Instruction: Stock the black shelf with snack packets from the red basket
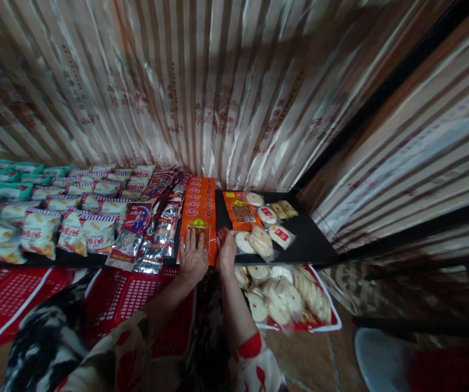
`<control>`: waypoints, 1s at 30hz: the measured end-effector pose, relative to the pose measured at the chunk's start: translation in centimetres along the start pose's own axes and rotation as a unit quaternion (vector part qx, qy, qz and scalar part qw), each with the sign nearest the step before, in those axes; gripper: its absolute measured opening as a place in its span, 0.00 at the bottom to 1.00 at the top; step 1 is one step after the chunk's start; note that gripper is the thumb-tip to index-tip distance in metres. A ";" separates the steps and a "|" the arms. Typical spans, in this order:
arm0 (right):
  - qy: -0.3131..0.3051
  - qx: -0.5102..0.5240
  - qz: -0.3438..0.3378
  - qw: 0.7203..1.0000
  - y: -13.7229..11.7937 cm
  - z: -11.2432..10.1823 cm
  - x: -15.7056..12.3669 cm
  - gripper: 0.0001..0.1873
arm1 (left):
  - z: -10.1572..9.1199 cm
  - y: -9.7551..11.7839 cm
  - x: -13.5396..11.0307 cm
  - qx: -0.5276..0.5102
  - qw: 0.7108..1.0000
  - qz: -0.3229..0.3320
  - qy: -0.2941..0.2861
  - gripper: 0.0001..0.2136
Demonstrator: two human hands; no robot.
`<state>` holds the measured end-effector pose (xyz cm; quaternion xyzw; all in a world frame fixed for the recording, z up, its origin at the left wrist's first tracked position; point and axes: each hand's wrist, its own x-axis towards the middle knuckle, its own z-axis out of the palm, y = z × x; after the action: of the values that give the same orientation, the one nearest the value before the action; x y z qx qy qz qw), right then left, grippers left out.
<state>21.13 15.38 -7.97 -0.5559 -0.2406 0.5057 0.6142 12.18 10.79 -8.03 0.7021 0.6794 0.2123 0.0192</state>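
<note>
My left hand point(192, 256) lies flat, fingers stretched, on the near end of a row of orange snack packets point(199, 209) on a black shelf point(311, 242). My right hand point(226, 249) stands on edge against the right side of that row, fingers straight and together, holding nothing. Just right of it lie a single orange packet point(241, 213) and clear bags of round white cakes point(261, 239).
Silver-and-red foil packets point(158, 220) and white snack bags point(74, 226) fill the shelf to the left, green packets point(5, 182) beyond. Red plastic baskets point(128, 296) sit below; one at right holds bagged white cakes point(289, 296). Striped plastic sheeting point(218, 92) backs the shelf.
</note>
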 end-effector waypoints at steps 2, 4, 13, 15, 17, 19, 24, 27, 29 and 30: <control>0.005 -0.002 -0.003 1.000 0.0 0.0 0.0 0.36 | 0.3 0.1 -0.1 0.001 1.000 -0.005 0.002 0.24; 0.008 -0.012 -0.014 1.000 0.1 0.0 0.0 0.35 | 0.6 0.2 -0.2 0.003 1.000 -0.010 0.008 0.24; 0.003 -0.128 -0.106 0.986 1.6 -0.2 0.8 0.36 | 0.7 0.5 -0.2 0.002 0.999 -0.019 0.035 0.23; 0.012 -0.126 -0.108 0.986 1.7 -0.3 1.1 0.36 | 0.5 0.5 -0.2 0.001 0.999 -0.020 0.038 0.23; 0.017 -0.125 -0.109 0.986 1.7 -0.4 1.2 0.35 | 0.4 0.4 -0.2 -0.003 0.999 -0.017 0.039 0.23; 0.022 -0.124 -0.116 0.985 1.4 -0.4 1.1 0.34 | 0.4 0.3 -0.3 -0.013 0.999 -0.012 0.044 0.23; 0.016 -0.116 -0.154 0.981 0.3 -0.2 0.1 0.33 | -0.3 0.3 -1.0 -0.054 0.995 0.021 0.076 0.21; 0.013 -0.119 -0.185 0.976 -0.3 0.1 -0.7 0.32 | -1.3 0.3 -2.1 -0.090 0.992 0.037 0.085 0.19; 0.009 -0.124 -0.203 0.971 -0.5 0.3 -1.1 0.31 | -2.3 -0.1 -3.1 -0.120 0.987 0.063 0.081 0.19; 0.006 -0.127 -0.209 0.970 -0.6 0.4 -1.3 0.31 | -2.8 -0.4 -3.7 -0.134 0.985 0.080 0.077 0.19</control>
<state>20.52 14.51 -6.99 -0.5695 -0.4104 0.3281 0.6322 10.99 6.56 -6.60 0.7269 0.5858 0.3557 0.0431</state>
